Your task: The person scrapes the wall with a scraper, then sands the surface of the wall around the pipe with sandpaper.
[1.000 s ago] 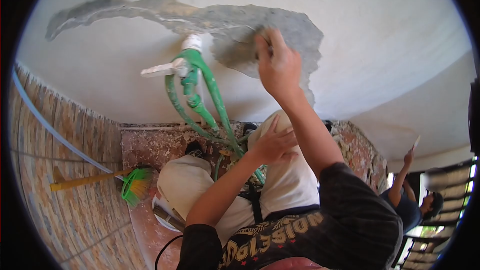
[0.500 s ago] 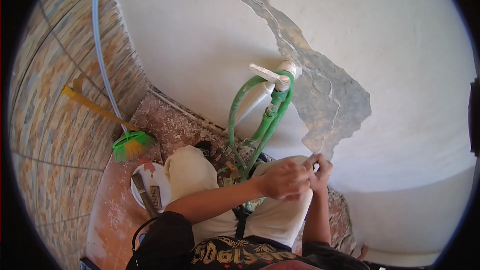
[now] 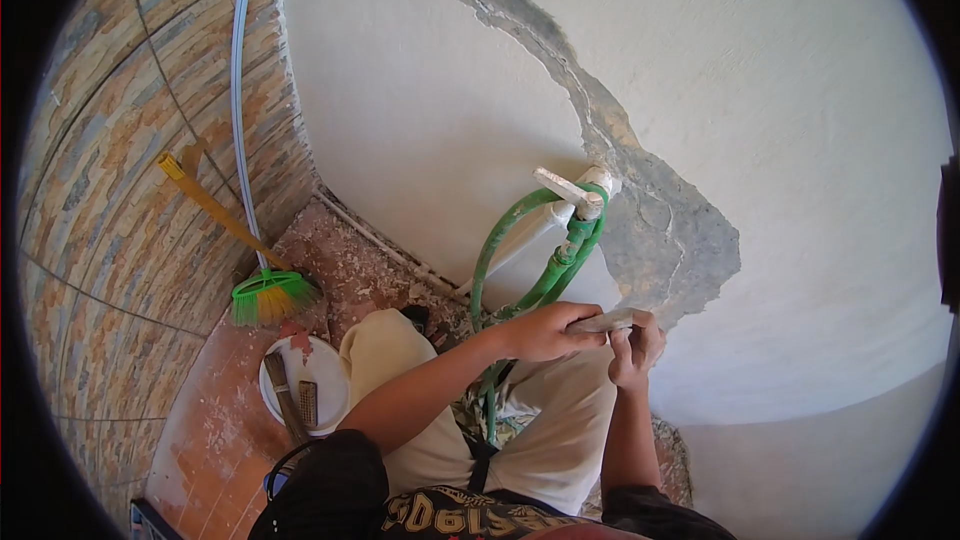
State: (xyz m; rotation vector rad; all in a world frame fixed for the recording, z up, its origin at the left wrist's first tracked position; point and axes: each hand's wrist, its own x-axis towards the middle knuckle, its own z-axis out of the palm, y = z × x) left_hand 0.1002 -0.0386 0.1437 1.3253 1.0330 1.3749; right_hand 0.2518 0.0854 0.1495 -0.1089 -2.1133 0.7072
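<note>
The left hand (image 3: 545,331) and right hand (image 3: 637,345) grip a flat grey piece (image 3: 603,321). The wall (image 3: 810,180) looks stripped at a grey patch (image 3: 695,245), still white left and right.

Bears large gold lettering (image 3: 437,513) across the front of the dark T-shirt (image 3: 330,488), below the fingers (image 3: 649,336) and nearer the body — curves with the cloth, runs partly out of view, too warped to read as any sure word or number.
</note>
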